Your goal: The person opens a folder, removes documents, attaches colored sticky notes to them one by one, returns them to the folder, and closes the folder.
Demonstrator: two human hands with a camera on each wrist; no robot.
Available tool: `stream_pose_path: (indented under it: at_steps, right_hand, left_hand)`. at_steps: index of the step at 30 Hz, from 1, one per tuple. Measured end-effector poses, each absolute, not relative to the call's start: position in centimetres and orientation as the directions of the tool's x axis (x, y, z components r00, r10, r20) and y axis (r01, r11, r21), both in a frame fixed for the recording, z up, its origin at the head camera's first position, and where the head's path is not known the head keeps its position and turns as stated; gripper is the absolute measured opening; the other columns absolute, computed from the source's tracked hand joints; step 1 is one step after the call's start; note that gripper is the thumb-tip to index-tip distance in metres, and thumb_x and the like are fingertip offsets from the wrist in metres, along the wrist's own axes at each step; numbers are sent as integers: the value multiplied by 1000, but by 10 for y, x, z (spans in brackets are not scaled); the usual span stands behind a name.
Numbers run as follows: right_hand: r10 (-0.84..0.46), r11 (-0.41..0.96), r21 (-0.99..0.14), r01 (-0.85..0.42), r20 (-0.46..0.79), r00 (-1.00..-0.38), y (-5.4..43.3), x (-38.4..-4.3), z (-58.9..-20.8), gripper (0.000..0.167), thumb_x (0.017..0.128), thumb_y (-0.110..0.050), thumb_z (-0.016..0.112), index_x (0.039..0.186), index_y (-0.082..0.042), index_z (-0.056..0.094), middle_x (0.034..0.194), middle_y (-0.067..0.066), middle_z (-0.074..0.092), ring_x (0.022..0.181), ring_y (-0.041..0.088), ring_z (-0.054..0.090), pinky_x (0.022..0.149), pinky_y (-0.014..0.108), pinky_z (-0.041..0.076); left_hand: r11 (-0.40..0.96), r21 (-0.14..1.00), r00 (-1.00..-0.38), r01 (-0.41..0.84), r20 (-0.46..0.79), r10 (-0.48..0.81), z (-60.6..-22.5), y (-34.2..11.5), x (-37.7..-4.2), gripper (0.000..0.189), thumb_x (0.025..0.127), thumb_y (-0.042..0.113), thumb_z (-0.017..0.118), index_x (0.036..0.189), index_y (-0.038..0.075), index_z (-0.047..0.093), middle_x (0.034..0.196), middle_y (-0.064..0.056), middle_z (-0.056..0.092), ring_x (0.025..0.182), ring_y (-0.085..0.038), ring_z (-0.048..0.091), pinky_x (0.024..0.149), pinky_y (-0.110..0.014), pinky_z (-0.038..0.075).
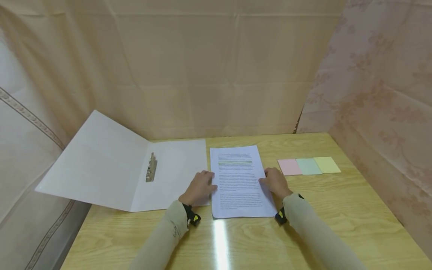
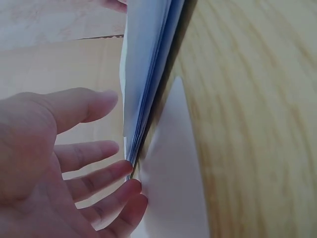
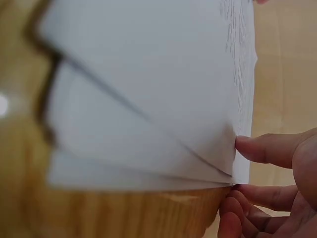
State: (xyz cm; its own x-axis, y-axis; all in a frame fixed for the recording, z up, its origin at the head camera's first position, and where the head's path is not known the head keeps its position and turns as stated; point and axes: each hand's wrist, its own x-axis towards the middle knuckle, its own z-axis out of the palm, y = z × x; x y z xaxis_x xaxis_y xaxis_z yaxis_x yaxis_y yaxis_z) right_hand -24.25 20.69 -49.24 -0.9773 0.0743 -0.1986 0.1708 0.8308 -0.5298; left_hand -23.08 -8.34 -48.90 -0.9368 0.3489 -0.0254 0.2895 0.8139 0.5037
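Observation:
A stack of printed paper [image 1: 236, 182], one passage highlighted in yellow-green, lies between both hands in the head view. My left hand [image 1: 200, 187] is at its left edge; in the left wrist view, the fingers [image 2: 101, 181] are spread and loosely bent, with fingertips right at the sheet edges. My right hand [image 1: 276, 182] pinches the right edge. In the right wrist view, its thumb [image 3: 267, 148] lies on the top sheets while the other fingers are at the edge below. The sheets [image 3: 138, 89] fan apart there.
An open white folder [image 1: 180, 161] with a metal clip [image 1: 151, 168] lies left of the papers, its cover [image 1: 98, 165] raised. To the right are pink [image 1: 289, 167], green [image 1: 308, 166] and yellow [image 1: 327, 165] sticky notes on the wooden table [image 1: 337, 217]. Curtains [image 1: 216, 75] hang behind.

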Motion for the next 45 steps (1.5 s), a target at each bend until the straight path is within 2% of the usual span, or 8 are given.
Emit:
stream_pose_path:
  at_steps: [10,20,27,31,37,45]
  right_hand:
    - [52,861,-495,121,-151,-987,208,-241,-490,41,86,-16,69,118,10,63,110,23,56,86,26,55,65,30,45]
    - [16,883,-461,86,-155,-988,208,-242,-488,43,84,-17,71,118,9,63,102,21,55,82,26,53,68,32,43]
    - [12,875,-473,102,-188,-982,212,-244,-486,45,88,-19,66,123,9,60,111,23,57,88,27,55,74,35,46]
    - [10,873,-478,100,-187,-982,214,-245,-484,42,89,-21,63,120,8,62,114,24,62,89,28,58,75,38,48]
    - [-32,869,-492,45,-147,-989,217,-245,-482,31,90,-22,63,106,5,67,100,18,70,79,24,59,66,32,46]
    - [-42,890,-456,12,-108,-993,224,-246,-478,29,91,-23,62,104,3,67,90,14,69,69,21,56,58,29,41]
  left_hand:
    - [863,426,-918,270,-156,364,-491,-81,-228,68,89,31,70,145,5,44,153,-19,35,138,-39,33,112,-51,33]
    - [884,368,-915,288,-167,368,-493,-81,-229,71,86,34,72,145,5,45,157,-18,31,139,-41,33,111,-53,34]
    - [871,397,-917,288,-149,371,-491,-82,-226,72,85,34,74,144,5,45,157,-15,34,140,-41,34,108,-58,35]
    - [861,411,-919,300,-119,377,-492,-85,-225,68,86,32,72,143,4,47,155,-15,36,138,-40,36,108,-56,35]
    - [856,421,-928,300,-77,363,-492,-88,-223,62,85,28,73,137,0,53,152,-16,42,133,-38,42,106,-52,39]
    - [847,441,-928,299,-73,365,-494,-86,-225,61,85,28,74,136,1,54,151,-15,42,132,-37,42,105,-55,39]
